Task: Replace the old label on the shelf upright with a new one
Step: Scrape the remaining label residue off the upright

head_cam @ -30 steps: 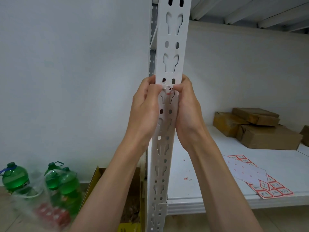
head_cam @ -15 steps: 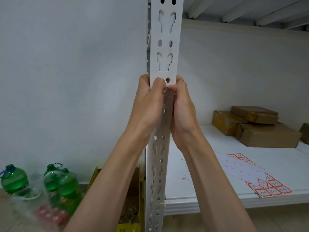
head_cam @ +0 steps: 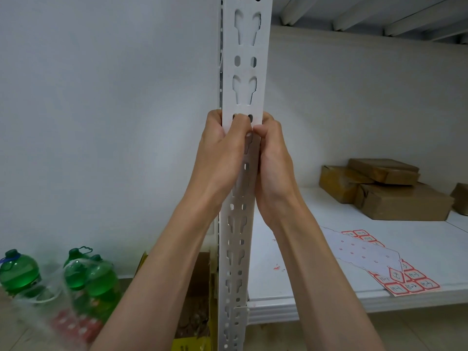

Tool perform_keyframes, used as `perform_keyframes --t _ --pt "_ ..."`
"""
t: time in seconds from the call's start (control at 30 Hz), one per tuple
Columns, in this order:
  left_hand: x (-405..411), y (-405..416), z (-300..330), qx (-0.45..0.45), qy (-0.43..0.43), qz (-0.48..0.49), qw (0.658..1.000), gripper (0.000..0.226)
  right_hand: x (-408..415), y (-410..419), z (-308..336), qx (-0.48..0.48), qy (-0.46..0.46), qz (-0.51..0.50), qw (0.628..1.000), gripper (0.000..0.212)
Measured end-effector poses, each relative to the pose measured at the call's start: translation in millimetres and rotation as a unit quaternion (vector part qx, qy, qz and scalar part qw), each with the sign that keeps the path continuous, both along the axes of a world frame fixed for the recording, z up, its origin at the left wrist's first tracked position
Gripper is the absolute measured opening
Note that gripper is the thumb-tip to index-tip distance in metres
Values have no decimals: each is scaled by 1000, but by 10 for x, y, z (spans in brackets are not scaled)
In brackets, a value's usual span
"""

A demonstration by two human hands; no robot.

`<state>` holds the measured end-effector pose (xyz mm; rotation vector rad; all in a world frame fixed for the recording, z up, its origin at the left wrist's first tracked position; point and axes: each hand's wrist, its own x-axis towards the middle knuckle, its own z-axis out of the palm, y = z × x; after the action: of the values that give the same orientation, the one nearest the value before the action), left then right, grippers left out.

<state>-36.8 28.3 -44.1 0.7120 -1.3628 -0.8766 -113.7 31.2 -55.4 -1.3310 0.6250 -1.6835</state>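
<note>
A white perforated shelf upright [head_cam: 244,46] rises through the middle of the view. My left hand [head_cam: 220,158] grips its left edge and my right hand [head_cam: 274,163] grips its right edge, at the same height. Both thumbs meet on the front face just below a pair of oval holes. The label spot lies under the thumbs, so no label shows. A sheet of red-bordered labels [head_cam: 405,282] lies on the shelf board [head_cam: 316,297] at the lower right, partly under a pale peeled backing sheet [head_cam: 362,252].
Brown cardboard parcels [head_cam: 400,201] are stacked at the back right of the shelf. A small red scrap [head_cam: 276,268] lies on the board near the upright. Green bottles [head_cam: 96,277] in plastic wrap stand on the floor at left, beside an open carton [head_cam: 195,300].
My thumbs have closed together over the red-and-white label remnant that showed between them a second ago. Both hands stay at the same height on the upright.
</note>
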Motion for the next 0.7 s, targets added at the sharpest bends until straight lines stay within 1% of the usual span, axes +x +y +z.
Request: perform_keyframes --t 0.23,0.37,0.5,0.6,0.7 --pt "-25 -5 37 3 5 5 1000 11 0 -69 -28 -8 19 -21 1000 39" --pt "-2 -15 43 5 -12 1 1000 8 -20 -74 -27 -19 9 -5 1000 26" --pt "28 -29 60 11 -42 9 999 11 -24 -58 -27 -31 10 9 999 26" --pt "49 -56 53 6 -62 28 998 15 -21 -43 -27 -26 14 0 1000 36" --pt "85 -72 40 -28 -111 53 992 29 -53 -23 -29 -4 7 -1 1000 39"
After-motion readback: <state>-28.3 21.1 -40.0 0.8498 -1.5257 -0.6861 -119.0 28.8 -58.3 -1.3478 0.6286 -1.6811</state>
